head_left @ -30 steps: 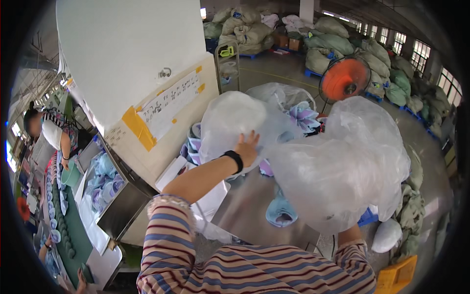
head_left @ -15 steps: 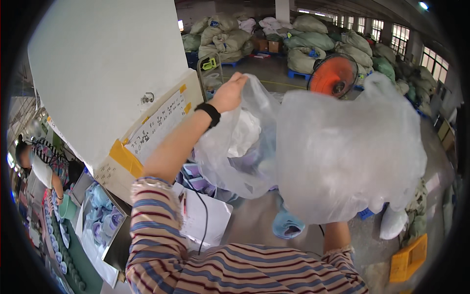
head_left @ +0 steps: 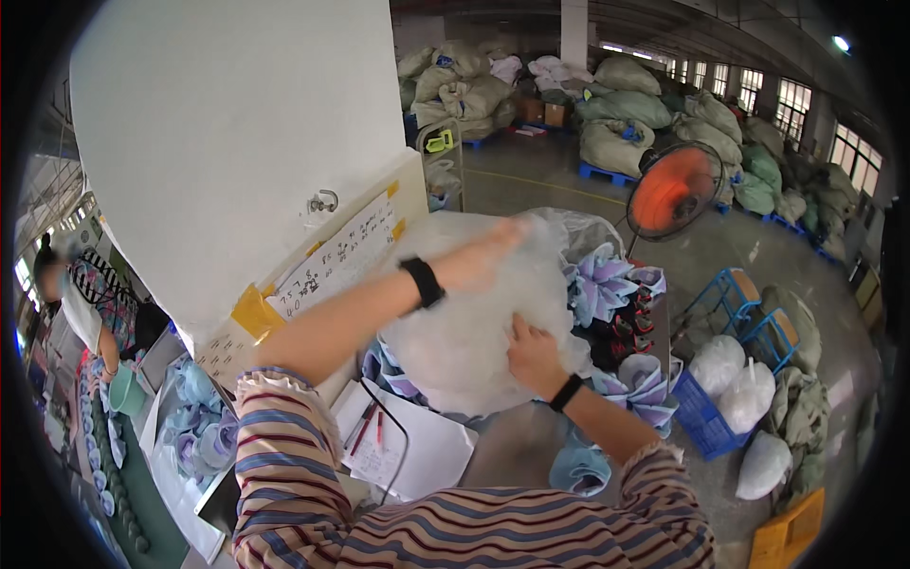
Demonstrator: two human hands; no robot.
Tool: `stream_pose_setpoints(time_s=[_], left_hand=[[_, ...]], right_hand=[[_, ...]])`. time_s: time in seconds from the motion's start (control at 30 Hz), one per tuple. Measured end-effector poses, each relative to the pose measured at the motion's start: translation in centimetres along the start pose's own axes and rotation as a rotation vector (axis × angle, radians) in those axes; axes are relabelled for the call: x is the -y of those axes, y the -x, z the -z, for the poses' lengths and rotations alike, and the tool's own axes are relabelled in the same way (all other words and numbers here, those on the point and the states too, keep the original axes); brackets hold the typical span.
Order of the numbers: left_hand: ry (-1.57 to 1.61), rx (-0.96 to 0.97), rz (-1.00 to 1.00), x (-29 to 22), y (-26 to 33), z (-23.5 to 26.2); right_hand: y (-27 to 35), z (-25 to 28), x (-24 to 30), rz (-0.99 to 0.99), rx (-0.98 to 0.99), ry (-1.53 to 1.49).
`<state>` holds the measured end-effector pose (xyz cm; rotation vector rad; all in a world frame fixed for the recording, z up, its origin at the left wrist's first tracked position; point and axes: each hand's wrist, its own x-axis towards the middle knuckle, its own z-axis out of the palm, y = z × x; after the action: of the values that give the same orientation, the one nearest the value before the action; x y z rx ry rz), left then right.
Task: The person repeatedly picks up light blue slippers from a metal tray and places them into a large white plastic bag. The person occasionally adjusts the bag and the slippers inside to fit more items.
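Note:
A big cloudy, see-through plastic bag (head_left: 455,351) spreads in front of me over the work surface. My left hand (head_left: 498,248) reaches over its far part, and motion smears the fingers. Against the bag's right side, my right hand (head_left: 536,358) has its fingers bent and closed on the plastic. Blue-and-purple petal-shaped pieces (head_left: 601,283) lie in stacks just right of the bag, with dark and red items (head_left: 621,337) between them. More such pieces (head_left: 646,387) sit near my right wrist. A light blue rolled piece (head_left: 580,467) rests below my right forearm.
White papers with pens (head_left: 408,446) and a black cable lie at the near left, beside a white panel (head_left: 237,142). An orange fan (head_left: 675,192) stands at the far right. Blue crate (head_left: 706,422) and white bags (head_left: 749,394) sit on the floor. A person (head_left: 85,313) works at far left.
The raised bag has come down and left onto the work surface. My left hand has moved right across it, and my right hand, hidden before, now shows on the bag.

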<state>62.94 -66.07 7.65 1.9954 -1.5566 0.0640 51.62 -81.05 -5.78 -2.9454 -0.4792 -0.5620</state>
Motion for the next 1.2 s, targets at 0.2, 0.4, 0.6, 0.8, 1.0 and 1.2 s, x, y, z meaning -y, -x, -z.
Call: stream_pose_setpoints(time_s=[0.2,0.4,0.6,0.8,1.0,1.2], left_hand=[[0.142,0.016,-0.256,-16.4,1.6,-7.4],[-0.363,-0.282,0.252,-9.9,8.2,-3.8],[-0.468,-0.683,0.436,-9.4,12.7,-10.7],[0.403,-0.905,0.84,-5.0,14.4,-16.4],[0.347,-1.377,0.556,-3.9,12.9,-15.8],[0.161,-1.048,0.968,-15.0,11.6,-11.8]], right_hand=[[-9.2,0.4,-8.3,-0.234,0.117,-0.057],[-13.1,-1.3,-12.7,-0.239,0.085,-0.095],[-9.5,-2.2,-14.0,-0.157,0.086,-0.158],[-6.2,-2.6,-11.8,-0.04,0.089,-0.213],[-3.0,-3.8,-9.9,0.064,0.108,-0.249],[-5.8,-2.5,-12.7,-0.022,0.01,-0.226]])
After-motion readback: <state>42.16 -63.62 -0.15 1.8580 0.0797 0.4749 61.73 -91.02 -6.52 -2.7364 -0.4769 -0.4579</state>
